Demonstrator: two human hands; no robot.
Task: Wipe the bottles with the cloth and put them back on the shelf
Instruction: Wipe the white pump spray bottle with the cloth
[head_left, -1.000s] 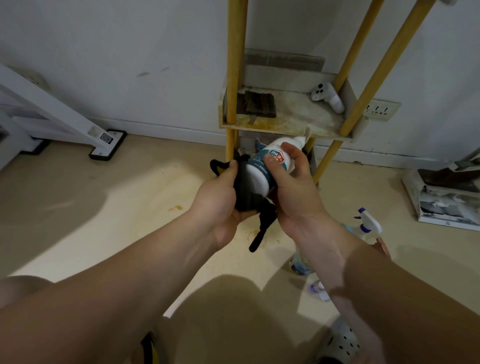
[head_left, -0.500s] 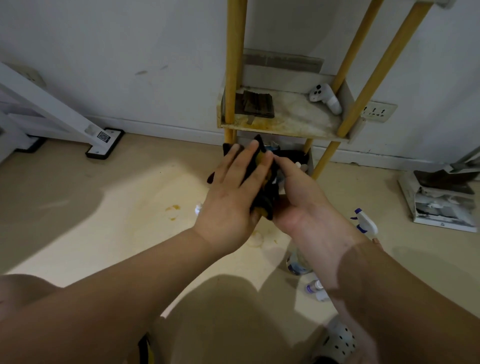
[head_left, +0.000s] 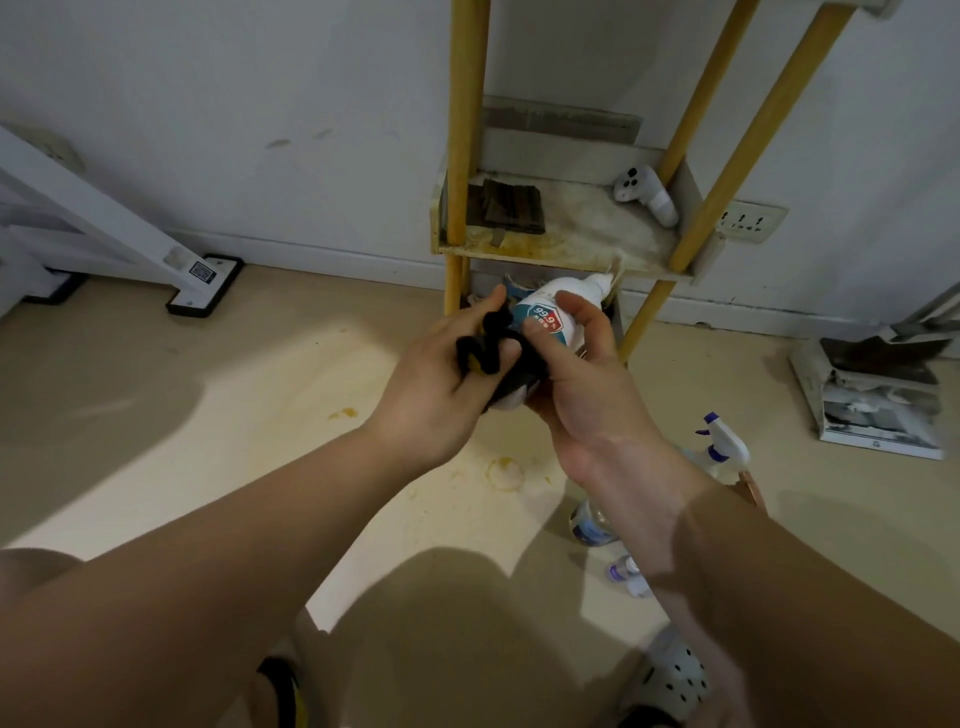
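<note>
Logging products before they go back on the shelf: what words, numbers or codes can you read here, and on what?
"99.9%": red badge on the white bottle, seen upside down; smaller print under it is blurred.
QR code, no readable text: sticker on the white stand foot.
Spray bottle on the floor: label too small to read.

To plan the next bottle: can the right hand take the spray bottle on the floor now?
Probably not yet: the right hand grips the white bottle. The spray bottle itself stands unblocked nearby.
</note>
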